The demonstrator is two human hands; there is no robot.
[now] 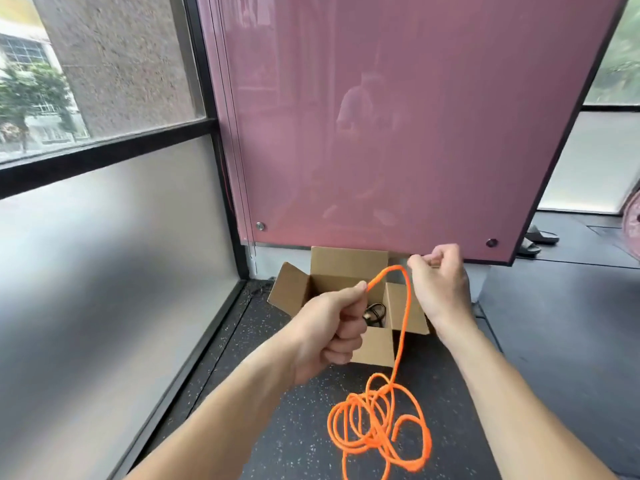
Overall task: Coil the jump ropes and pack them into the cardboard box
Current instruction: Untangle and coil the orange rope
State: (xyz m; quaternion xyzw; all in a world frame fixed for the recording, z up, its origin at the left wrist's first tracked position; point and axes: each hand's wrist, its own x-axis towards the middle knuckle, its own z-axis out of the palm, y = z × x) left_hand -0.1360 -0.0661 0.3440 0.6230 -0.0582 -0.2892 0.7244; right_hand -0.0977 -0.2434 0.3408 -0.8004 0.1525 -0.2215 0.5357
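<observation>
An orange jump rope (377, 427) lies in a loose tangle on the dark floor, with one strand rising to my hands. My left hand (332, 327) grips the rope's end in a fist. My right hand (438, 285) is held higher, its fingers curled at the top of the arching strand. Behind both hands stands an open cardboard box (348, 265) with its flaps spread. A dark coiled rope (374, 313) lies inside it, partly hidden by my left hand.
A pink glossy panel (398, 133) hangs just behind the box. Frosted glass walls with black frames (104, 237) close off the left side. Dark slippers (535, 239) lie on the floor at the right, near a pink round object (632, 225).
</observation>
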